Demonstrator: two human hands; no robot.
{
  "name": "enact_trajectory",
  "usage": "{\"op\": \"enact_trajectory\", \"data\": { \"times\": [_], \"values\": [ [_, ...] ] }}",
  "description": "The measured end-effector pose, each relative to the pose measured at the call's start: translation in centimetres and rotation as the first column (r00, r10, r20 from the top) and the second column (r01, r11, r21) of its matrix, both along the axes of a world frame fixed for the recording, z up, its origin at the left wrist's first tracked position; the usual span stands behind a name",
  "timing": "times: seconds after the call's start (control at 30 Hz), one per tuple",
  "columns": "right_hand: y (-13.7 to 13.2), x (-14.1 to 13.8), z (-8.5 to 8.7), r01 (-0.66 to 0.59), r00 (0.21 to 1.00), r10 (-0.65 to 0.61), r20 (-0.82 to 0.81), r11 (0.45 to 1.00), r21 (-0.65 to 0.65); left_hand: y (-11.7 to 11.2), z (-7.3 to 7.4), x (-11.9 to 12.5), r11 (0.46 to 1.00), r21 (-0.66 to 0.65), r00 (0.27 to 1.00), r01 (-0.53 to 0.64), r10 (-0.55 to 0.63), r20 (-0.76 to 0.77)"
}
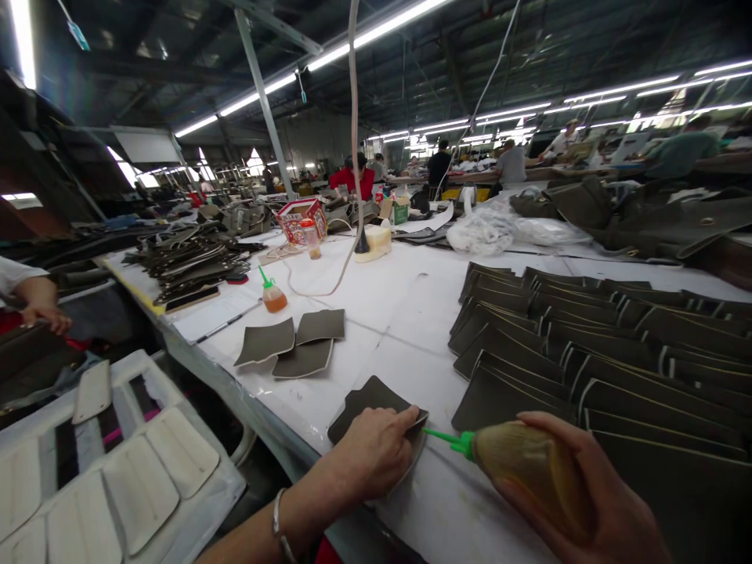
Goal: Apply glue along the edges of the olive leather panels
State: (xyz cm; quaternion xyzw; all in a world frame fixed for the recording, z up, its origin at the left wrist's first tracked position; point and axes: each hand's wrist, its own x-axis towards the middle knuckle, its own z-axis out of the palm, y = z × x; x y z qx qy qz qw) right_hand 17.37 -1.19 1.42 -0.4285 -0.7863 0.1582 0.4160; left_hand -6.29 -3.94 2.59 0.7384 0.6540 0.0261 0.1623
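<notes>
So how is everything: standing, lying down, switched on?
Held squeeze bottle, tipped over in the right hand
Panel, under the left hand
Second squeeze bottle, upright, partly full
Three panels, overlapping
Right-side panels, overlapping in rows
Red-capped bottle, upright
Pen, lying down
Ceiling lights, on

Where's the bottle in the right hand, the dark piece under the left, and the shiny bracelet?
Bottle (525, 462), head view: its body.
Dark piece (367, 395), head view: uncovered surface.
Bracelet (276, 519), head view: its band.

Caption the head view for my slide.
The left hand rests on a dark panel while the right hand holds a bottle, its green nozzle near the panel's edge, over a white table.
</notes>
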Motion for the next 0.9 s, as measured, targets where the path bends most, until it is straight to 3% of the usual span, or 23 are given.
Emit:
{"op": "enact_trajectory", "data": {
  "times": [0.17, 0.33, 0.57, 0.73, 0.9],
  "values": [
    [1.4, -0.6, -0.6, -0.160, 0.985, 0.149, 0.092, 0.980, 0.123, 0.0, -0.1, -0.5, 1.000, -0.006, 0.998, -0.006, 0.006, 0.065],
    [1.3, -0.7, -0.7, -0.207, 0.972, 0.190, 0.137, 0.971, 0.121, 0.0, -0.3, -0.8, 0.999, -0.033, 0.995, -0.037, 0.039, 0.096],
    [1.6, -0.1, -1.1, -0.091, 0.986, 0.074, 0.149, 0.990, 0.109, -0.1, -0.3, -1.2, 0.998, -0.059, 0.986, -0.035, 0.043, 0.158],
    [1.6, 0.0, -1.5, -0.110, 0.985, 0.094, 0.148, 0.989, 0.103, 0.0, -0.3, -1.1, 0.997, -0.069, 0.987, -0.040, 0.050, 0.150],
    [1.6, 0.4, -2.0, -0.038, 0.992, 0.031, 0.121, 0.998, 0.053, 0.0, -0.1, -0.9, 0.996, -0.079, 0.986, -0.052, 0.063, 0.153]
  ]
}}
